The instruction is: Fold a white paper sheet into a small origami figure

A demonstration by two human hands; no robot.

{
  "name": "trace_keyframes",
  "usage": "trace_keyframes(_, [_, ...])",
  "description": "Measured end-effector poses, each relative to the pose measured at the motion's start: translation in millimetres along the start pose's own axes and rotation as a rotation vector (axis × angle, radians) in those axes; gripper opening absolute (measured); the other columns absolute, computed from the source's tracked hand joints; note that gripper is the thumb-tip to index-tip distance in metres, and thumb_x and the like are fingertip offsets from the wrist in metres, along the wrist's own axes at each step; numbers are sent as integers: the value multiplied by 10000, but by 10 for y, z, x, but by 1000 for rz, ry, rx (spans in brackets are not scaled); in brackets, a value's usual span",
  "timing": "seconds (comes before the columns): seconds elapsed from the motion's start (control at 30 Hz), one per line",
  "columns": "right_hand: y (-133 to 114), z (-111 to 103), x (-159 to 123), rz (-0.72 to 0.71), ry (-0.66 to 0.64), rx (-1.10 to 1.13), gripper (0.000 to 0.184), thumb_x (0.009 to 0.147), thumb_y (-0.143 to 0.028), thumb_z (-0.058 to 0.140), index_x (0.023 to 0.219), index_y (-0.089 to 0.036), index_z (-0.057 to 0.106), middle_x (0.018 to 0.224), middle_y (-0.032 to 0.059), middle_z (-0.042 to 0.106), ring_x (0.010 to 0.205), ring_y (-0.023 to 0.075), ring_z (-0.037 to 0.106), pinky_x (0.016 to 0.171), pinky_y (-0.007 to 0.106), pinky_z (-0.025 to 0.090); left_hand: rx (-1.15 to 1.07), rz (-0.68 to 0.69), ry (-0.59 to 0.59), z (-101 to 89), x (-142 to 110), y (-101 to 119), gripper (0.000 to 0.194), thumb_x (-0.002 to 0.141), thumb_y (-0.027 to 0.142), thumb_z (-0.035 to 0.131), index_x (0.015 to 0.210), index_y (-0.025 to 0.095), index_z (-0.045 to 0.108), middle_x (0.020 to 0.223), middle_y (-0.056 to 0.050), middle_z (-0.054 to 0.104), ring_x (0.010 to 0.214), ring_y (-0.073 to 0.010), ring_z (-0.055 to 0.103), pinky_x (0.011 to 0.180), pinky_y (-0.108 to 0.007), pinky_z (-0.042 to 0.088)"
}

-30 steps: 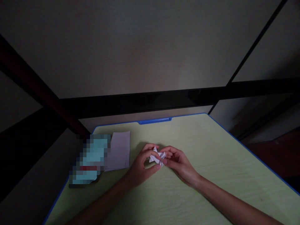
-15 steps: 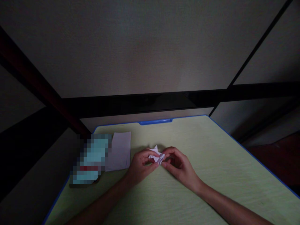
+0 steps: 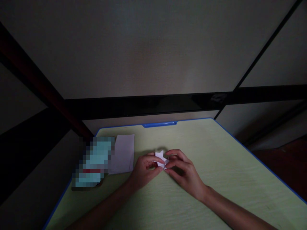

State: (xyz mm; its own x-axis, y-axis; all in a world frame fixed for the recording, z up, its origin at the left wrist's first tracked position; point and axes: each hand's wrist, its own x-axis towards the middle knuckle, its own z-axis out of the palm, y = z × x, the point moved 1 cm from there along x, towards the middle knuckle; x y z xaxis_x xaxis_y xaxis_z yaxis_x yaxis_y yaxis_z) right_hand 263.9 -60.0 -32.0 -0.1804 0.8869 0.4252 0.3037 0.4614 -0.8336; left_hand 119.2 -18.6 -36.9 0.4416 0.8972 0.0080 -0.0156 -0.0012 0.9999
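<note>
A small piece of folded white paper [image 3: 159, 157], with pointed corners sticking up, is held just above the table between both hands. My left hand [image 3: 145, 169] pinches it from the left, thumb below and fingers on top. From the right, my right hand [image 3: 183, 169] has its thumb and index finger closed on the paper's right end, while its other fingers are raised and curled. Fingers cover parts of the paper, so its full shape is hidden.
On the left of the light wooden table [image 3: 230, 166] lies a stack of white paper sheets [image 3: 122, 153]. Beside it is a pixelated pale-blue object [image 3: 96, 163]. A blue handle [image 3: 159, 124] sits on the far edge, close to a cabinet panel [image 3: 148, 54].
The right fingers have shifted over the paper's right end and spread somewhat. The folded paper has turned slightly, showing more of its flat top. The left hand keeps its pinch.
</note>
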Motion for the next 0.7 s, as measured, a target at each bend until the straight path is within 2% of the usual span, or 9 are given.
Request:
trace_keyframes(0.27, [-10, 4, -10, 5, -41, 40, 94, 729, -154, 521, 726, -212, 596, 976, 62, 432, 817, 165, 500, 709, 314, 425, -24, 3, -40, 13, 3, -2, 119, 523, 86, 610, 607, 149, 667, 691, -42, 591, 637, -140, 559, 569, -215, 432])
trace_keyframes(0.5, [7, 1, 24, 98, -39, 90, 37, 711, -191, 550, 684, -191, 575, 874, 48, 453, 834, 164, 463, 700, 279, 384, 115, 103, -142, -13, 2, 1, 131, 591, 108, 575, 658, 155, 677, 703, -61, 594, 670, -159, 553, 598, -236, 424])
trace_keyframes(0.6, [32, 3, 45, 140, -19, 142, 36, 700, -202, 564, 673, -179, 561, 828, 38, 458, 797, 153, 463, 660, 259, 374, 111, 101, -127, -16, -4, -8, 144, 602, 115, 576, 696, 162, 675, 737, -61, 593, 701, -165, 558, 624, -244, 428])
trace_keyframes(0.7, [77, 10, 57, 211, 13, 225, 73, 682, -213, 582, 667, -171, 525, 727, 13, 458, 680, 125, 454, 571, 233, 353, 74, 66, -97, -5, -14, -12, 144, 589, 112, 589, 695, 161, 673, 742, -54, 586, 696, -160, 565, 621, -239, 432])
